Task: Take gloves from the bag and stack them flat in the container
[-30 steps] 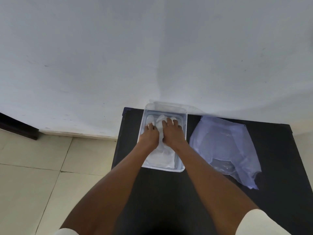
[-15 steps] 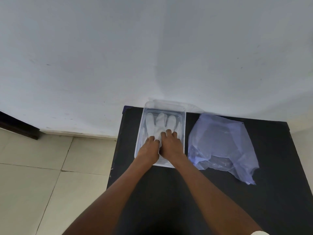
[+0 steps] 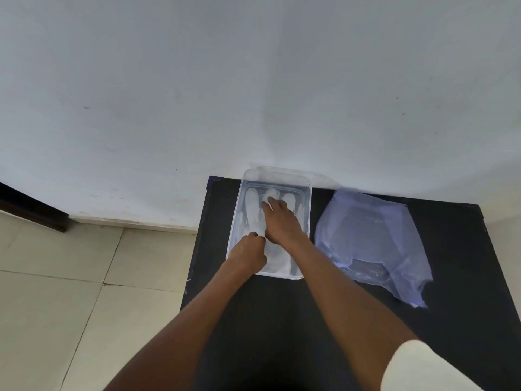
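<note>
black table (image 3: 282,320) pushed against a white wall (image 3: 253,80), leaving a steady dark surface under everything. lying crumpled on its right side, well apart from both hands: a pale blue plastic bag (image 3: 372,244), mouth slack and turned toward the near edge, likely so more gloves can be drawn out; whether any remain inside cannot be told through the film. just left of the bag, set lengthwise with its far end against the wall: a clear rectangular plastic container (image 3: 306,221), long enough for a glove to lie full length. inside it, a white latex glove (image 3: 253,210), cuff toward the near end, fingers pointing at the wall, on what seems a thin stack, count unreadable. reaching deep into the container, right hand (image 3: 282,221), fingers spread and pressed flat on the glove's finger section, apparently straightening one finger that curls up near the tips. at the near left corner, left hand (image 3: 248,252), fingers curled and pinching or pinning the cuff area, exact contact hidden by the knuckles; probably anchoring the glove so it stays put while being flattened. judged as smoothing mid-stack, with the bag next.
</note>
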